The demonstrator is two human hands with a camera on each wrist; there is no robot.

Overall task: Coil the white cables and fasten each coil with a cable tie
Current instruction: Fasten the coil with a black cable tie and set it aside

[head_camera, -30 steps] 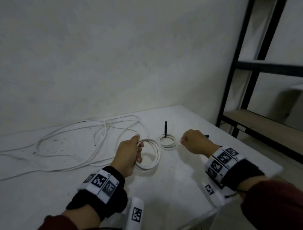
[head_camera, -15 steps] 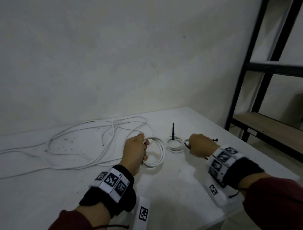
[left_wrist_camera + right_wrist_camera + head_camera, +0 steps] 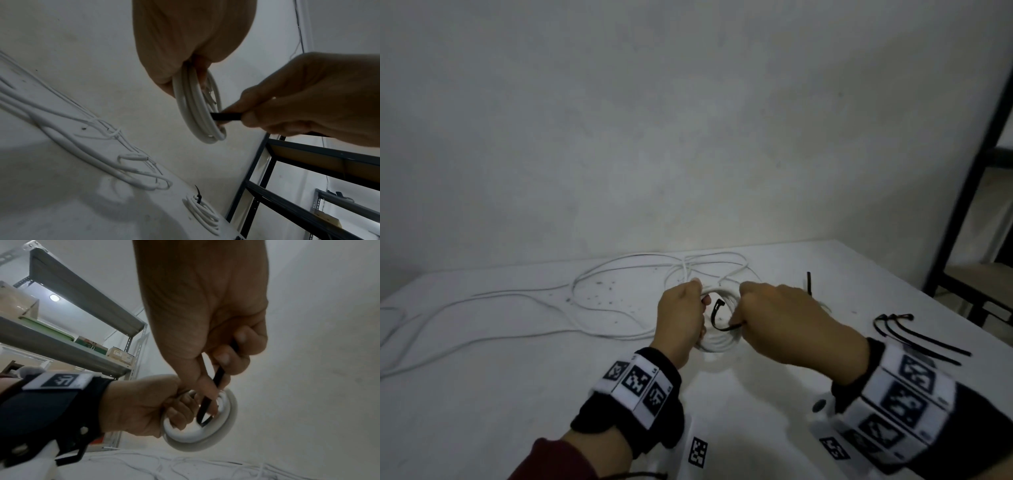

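Note:
My left hand (image 3: 697, 308) grips a small coil of white cable (image 3: 717, 339) and holds it upright above the table. My right hand (image 3: 743, 317) pinches a black cable tie (image 3: 717, 317) whose free end pokes through the middle of the coil. The left wrist view shows the tie (image 3: 225, 116) meeting the coil (image 3: 197, 113) from the right. In the right wrist view the tie (image 3: 209, 395) runs down from my fingers into the coil (image 3: 205, 439). A second coil (image 3: 203, 216), fastened with a black tie, lies on the table.
Loose white cables (image 3: 585, 301) sprawl over the white table (image 3: 517, 394) to the left and behind my hands. Spare black cable ties (image 3: 917, 337) lie at the right. A black metal shelf (image 3: 979, 205) stands past the table's right edge.
My right hand has come left from the table's right side with a black tie and reached the coil. My left hand has lifted the coil towards it.

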